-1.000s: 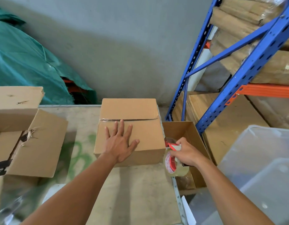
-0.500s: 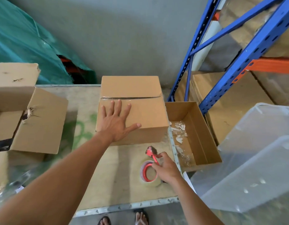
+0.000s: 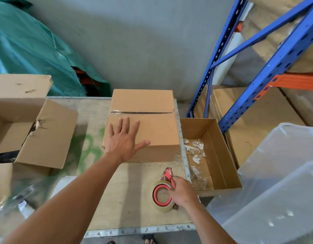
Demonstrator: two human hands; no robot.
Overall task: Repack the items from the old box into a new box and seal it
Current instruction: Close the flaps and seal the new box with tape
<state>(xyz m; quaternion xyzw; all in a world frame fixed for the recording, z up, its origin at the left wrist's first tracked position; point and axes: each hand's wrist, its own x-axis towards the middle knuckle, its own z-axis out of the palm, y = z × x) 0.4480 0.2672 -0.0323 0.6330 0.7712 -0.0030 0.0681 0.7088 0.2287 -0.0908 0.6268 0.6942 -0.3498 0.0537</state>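
The new cardboard box (image 3: 157, 110) stands closed in the middle of the table, with clear tape along its top seam. My left hand (image 3: 124, 140) lies flat on its near flap, fingers spread. The old box (image 3: 29, 120) sits open at the left, one flap torn. Near the table's front right, my right hand (image 3: 182, 190) grips the red tape dispenser (image 3: 162, 192) with its clear tape roll, which rests on the table top.
The table (image 3: 127, 215) has a metal front edge. A low open carton (image 3: 220, 152) with plastic scraps sits right of the table. Blue shelving (image 3: 275, 64) with cardboard stands behind it, a clear plastic bin (image 3: 279, 191) at the right, a green tarp (image 3: 34, 55) at the back left.
My right hand brought the tape dispenser from the box's right side down onto the table in front. My left hand stayed flat on the new box. The camera tilted downward.
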